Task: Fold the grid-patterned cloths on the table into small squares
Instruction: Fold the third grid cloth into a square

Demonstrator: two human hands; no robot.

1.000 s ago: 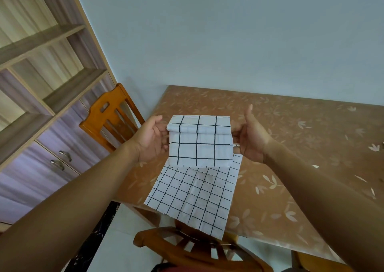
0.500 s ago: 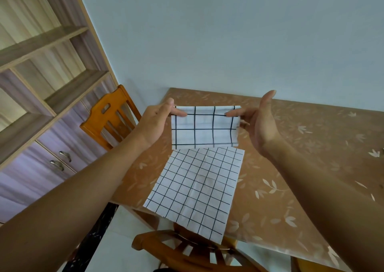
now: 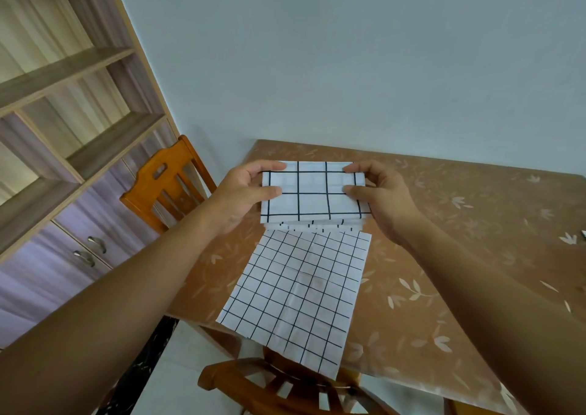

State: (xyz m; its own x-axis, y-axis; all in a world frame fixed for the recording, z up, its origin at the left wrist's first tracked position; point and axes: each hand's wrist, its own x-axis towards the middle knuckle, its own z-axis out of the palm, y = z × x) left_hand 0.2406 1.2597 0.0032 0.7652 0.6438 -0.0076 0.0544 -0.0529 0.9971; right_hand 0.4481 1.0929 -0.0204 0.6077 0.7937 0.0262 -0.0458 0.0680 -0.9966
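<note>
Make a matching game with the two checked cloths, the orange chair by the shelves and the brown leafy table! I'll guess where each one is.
Things
1. folded white cloth with wide black grid
2. flat white cloth with fine black grid
3. orange wooden chair by the shelves
4. brown leaf-patterned table

Places
A. stands at the table's left side
B. far edge at the pale wall
C. gripped by the left hand and right hand
D. spread on the table, near end hanging over the edge

Pairs: 1-C, 2-D, 3-A, 4-B
</note>
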